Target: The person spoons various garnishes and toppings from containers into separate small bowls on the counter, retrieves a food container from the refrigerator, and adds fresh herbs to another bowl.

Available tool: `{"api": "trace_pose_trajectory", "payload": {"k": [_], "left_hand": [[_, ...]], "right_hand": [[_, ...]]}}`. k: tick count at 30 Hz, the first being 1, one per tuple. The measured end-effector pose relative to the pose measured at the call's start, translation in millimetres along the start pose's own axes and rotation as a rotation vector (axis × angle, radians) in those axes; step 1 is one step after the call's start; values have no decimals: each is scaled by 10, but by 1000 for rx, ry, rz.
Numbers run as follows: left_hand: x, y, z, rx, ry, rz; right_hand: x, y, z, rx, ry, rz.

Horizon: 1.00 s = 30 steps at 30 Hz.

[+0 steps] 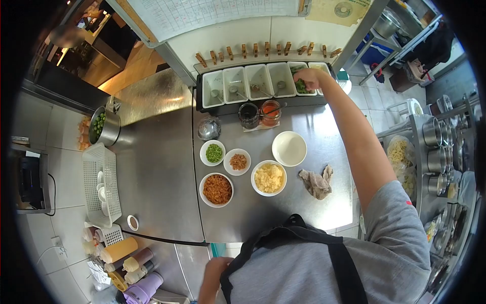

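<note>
My right hand [310, 79] reaches into a white bin at the right of a row, fingers curled down onto leafy greens [301, 86]. My left hand [217, 268] hangs low beside my body at the counter's front edge, its fingers mostly hidden. On the steel counter stand an empty white bowl [289, 149], a bowl of yellow mash-like food [269, 178], a bowl of reddish-brown crumbly food [216, 190], a small bowl of chopped greens [213, 153] and a small bowl of brown bits [237, 162]. A crumpled grey cloth [317, 182] lies at the right.
Several white bins [257, 85] with utensils line the back, below wooden clothespins [267, 49]. Before them are a dark jar [248, 115], a red sauce jar [270, 113] and a clear lidded container [209, 128]. A metal pot [109, 127], white basket [112, 177] and sauce bottles [120, 250] stand left.
</note>
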<state>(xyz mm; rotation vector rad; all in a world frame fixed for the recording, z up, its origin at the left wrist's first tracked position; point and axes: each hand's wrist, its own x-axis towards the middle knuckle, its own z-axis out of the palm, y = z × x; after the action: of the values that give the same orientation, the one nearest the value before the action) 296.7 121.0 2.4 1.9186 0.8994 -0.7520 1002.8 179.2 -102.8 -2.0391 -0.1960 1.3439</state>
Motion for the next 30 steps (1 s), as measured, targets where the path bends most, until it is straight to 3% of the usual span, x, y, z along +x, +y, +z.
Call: {"api": "trace_pose_trajectory", "payload": {"k": [1, 5, 7, 11, 16, 19, 21, 23, 30], "left_hand": [[-12, 268, -309, -198, -42, 9], [547, 889, -828, -476, 418, 301], [1011, 1270, -951, -439, 567, 566], [1668, 2102, -989, 71, 494, 853], [2327, 2344, -666, 415, 518, 820], [2380, 2501, -701, 375, 390, 729], [2385, 2580, -726, 353, 367, 707], [2425, 2630, -743, 330, 351, 682], [2536, 2692, -704, 274, 405, 752]], "right_hand": [[-142, -28, 28, 2, 2, 4], [-416, -56, 113, -39, -44, -129], [-514, -53, 127, -57, -45, -158], [-494, -3, 169, 20, 98, -261], [-497, 10, 141, -100, 263, -278], [-686, 10, 152, -248, 389, -339], [-731, 42, 158, -155, 542, -467], [-775, 43, 101, -211, 532, -466], [-811, 121, 154, 143, 544, -721]]}}
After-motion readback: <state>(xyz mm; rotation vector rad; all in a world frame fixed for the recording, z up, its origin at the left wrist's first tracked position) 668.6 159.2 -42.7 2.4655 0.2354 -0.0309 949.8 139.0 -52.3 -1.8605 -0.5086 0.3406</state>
